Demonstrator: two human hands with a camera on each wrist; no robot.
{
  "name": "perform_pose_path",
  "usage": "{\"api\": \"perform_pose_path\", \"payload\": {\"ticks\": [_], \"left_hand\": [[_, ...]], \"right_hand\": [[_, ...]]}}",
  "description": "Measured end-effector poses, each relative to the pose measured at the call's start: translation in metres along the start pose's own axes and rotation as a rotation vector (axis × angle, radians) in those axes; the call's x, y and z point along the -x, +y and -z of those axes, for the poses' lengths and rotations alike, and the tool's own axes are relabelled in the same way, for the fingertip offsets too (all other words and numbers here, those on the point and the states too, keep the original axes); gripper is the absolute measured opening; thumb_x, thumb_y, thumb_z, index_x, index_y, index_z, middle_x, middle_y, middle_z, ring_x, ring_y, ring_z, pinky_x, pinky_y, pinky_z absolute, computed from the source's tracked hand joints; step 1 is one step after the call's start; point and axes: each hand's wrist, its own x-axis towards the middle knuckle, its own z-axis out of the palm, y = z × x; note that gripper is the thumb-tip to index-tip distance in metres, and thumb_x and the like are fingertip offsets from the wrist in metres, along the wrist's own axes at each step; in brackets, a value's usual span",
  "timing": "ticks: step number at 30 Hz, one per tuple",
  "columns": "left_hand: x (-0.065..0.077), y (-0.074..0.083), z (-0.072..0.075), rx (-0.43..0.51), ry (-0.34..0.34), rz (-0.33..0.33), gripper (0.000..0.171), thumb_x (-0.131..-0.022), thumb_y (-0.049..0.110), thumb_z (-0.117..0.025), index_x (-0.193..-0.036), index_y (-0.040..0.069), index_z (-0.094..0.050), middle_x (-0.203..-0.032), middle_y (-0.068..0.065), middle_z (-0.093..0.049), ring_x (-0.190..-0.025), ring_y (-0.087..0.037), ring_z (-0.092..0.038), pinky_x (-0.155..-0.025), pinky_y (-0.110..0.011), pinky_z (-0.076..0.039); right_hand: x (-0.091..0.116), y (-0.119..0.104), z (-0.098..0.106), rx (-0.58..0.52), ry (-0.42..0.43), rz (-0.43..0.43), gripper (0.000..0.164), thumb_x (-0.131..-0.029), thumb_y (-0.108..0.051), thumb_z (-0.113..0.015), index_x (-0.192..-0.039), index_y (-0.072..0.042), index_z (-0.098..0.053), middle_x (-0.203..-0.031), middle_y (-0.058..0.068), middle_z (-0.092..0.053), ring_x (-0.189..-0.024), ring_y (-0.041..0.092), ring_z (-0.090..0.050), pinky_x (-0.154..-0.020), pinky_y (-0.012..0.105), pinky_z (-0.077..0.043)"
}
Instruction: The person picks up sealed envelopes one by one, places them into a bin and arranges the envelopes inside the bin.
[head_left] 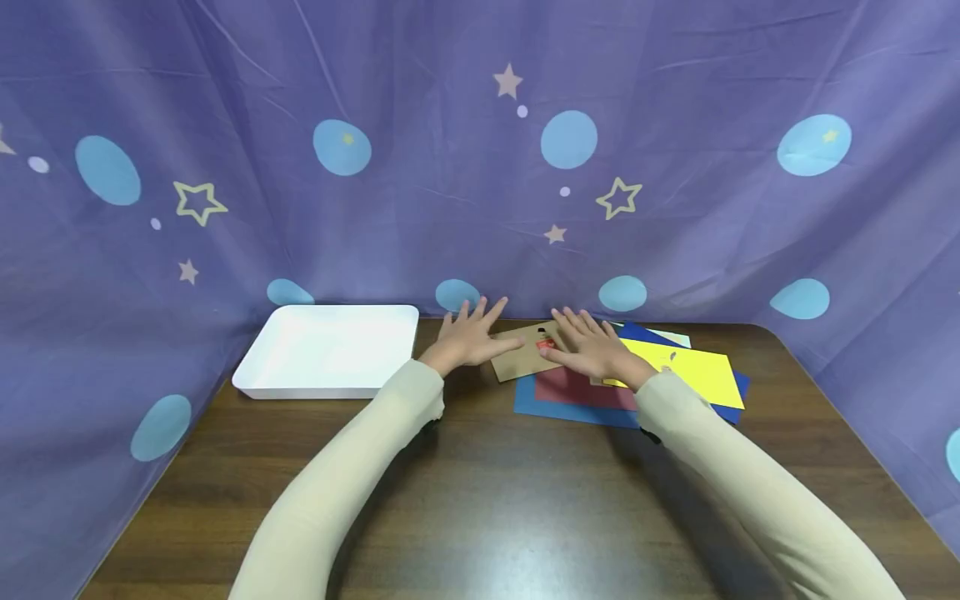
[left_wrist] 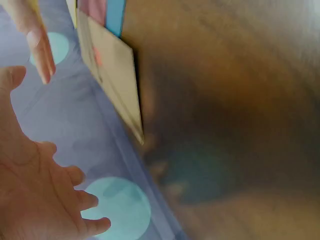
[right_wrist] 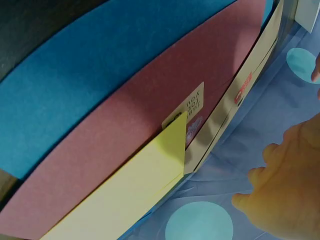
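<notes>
My left hand, fingers spread, is held over the table's far edge, just left of a brown envelope with a red sticker. Fingers likewise extended, my right hand is over a loose pile of envelopes and hides part of it. In the pile are a yellow envelope, a dark red envelope, a light blue envelope and a dark blue one. A small sticker with print shows on the dark red envelope. Neither hand holds anything; both wrist views show them apart from the paper.
A shallow white tray stands at the back left of the brown wooden table. Directly behind the table hangs a purple curtain with stars and blue dots. A pale green-white paper edge shows behind the yellow envelope.
</notes>
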Motion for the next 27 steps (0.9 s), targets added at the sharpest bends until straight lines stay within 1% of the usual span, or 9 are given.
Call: {"api": "perform_pose_path", "payload": {"ticks": [5,8,10,13,16,20,22,24,27], "left_hand": [[0.007,-0.005,0.019,0.016,0.01,0.031,0.095,-0.091,0.082,-0.038,-0.165,0.033,-0.003,-0.171,-0.014,-0.008,-0.156,-0.047,-0.005,-0.128,-0.069,-0.006],[0.009,-0.008,0.029,0.019,0.006,0.055,0.096,-0.092,0.081,-0.04,-0.165,0.031,-0.003,-0.171,-0.016,-0.01,-0.154,-0.05,-0.011,-0.127,-0.068,-0.015],[0.009,-0.011,0.035,0.031,0.002,0.079,0.096,-0.092,0.078,-0.042,-0.165,0.029,-0.003,-0.17,-0.018,-0.012,-0.152,-0.05,-0.021,-0.122,-0.064,-0.032],[0.011,-0.016,0.043,0.039,0.019,0.108,0.097,-0.093,0.074,-0.046,-0.165,0.024,-0.005,-0.168,-0.021,-0.02,-0.146,-0.049,-0.037,-0.1,-0.051,-0.056],[0.016,-0.021,0.051,0.052,0.045,0.133,0.099,-0.095,0.067,-0.051,-0.165,0.013,-0.006,-0.163,-0.024,-0.032,-0.138,-0.046,-0.048,-0.09,-0.046,-0.061],[0.024,-0.028,0.061,0.05,0.091,0.152,0.095,-0.097,0.054,-0.058,-0.159,-0.006,-0.018,-0.147,-0.03,-0.05,-0.131,-0.046,-0.055,-0.107,-0.052,-0.054],[0.026,-0.034,0.065,0.049,0.113,0.153,0.079,-0.096,0.046,-0.061,-0.147,-0.011,-0.04,-0.13,-0.03,-0.062,-0.114,-0.042,-0.064,-0.1,-0.05,-0.058],[0.028,-0.04,0.068,0.04,0.13,0.146,0.054,-0.095,0.04,-0.063,-0.118,-0.009,-0.06,-0.108,-0.024,-0.068,-0.095,-0.035,-0.066,-0.088,-0.044,-0.061],[0.032,-0.049,0.073,0.056,0.145,0.155,0.033,-0.093,0.032,-0.065,-0.076,0.005,-0.058,-0.077,-0.011,-0.06,-0.07,-0.024,-0.056,-0.067,-0.036,-0.055]], "right_hand": [[-0.001,0.0,0.005,0.016,-0.004,-0.001,0.09,-0.099,-0.072,-0.033,-0.165,-0.021,-0.001,-0.172,0.01,-0.001,-0.158,0.04,0.002,-0.127,0.07,0.001],[-0.001,0.0,0.008,0.014,-0.013,-0.003,0.088,-0.099,-0.071,-0.034,-0.165,-0.021,-0.002,-0.172,0.01,-0.002,-0.158,0.04,0.001,-0.127,0.071,-0.001],[-0.001,0.001,0.011,0.01,-0.021,-0.002,0.087,-0.1,-0.069,-0.035,-0.165,-0.021,-0.003,-0.172,0.011,-0.002,-0.158,0.041,0.0,-0.126,0.072,-0.002],[0.0,0.004,0.015,0.005,-0.032,0.006,0.086,-0.1,-0.068,-0.036,-0.165,-0.021,-0.004,-0.172,0.011,-0.003,-0.158,0.04,-0.001,-0.126,0.072,-0.003],[0.0,0.006,0.019,0.012,-0.036,0.017,0.085,-0.101,-0.068,-0.036,-0.165,-0.021,-0.006,-0.172,0.012,-0.005,-0.158,0.041,-0.002,-0.125,0.074,-0.003],[0.001,0.008,0.027,0.016,-0.029,0.029,0.084,-0.101,-0.066,-0.037,-0.165,-0.019,-0.011,-0.171,0.014,-0.01,-0.158,0.042,-0.005,-0.124,0.075,-0.005],[0.002,0.009,0.033,0.02,-0.027,0.037,0.083,-0.101,-0.065,-0.039,-0.165,-0.018,-0.014,-0.17,0.016,-0.013,-0.157,0.043,-0.007,-0.124,0.075,-0.007],[0.002,0.01,0.038,0.01,-0.028,0.046,0.082,-0.101,-0.064,-0.042,-0.164,-0.017,-0.018,-0.169,0.017,-0.018,-0.156,0.044,-0.011,-0.125,0.074,-0.011],[0.006,0.011,0.049,-0.037,-0.04,0.056,0.081,-0.1,-0.06,-0.048,-0.163,-0.015,-0.025,-0.166,0.02,-0.027,-0.153,0.046,-0.022,-0.123,0.071,-0.023]]}}
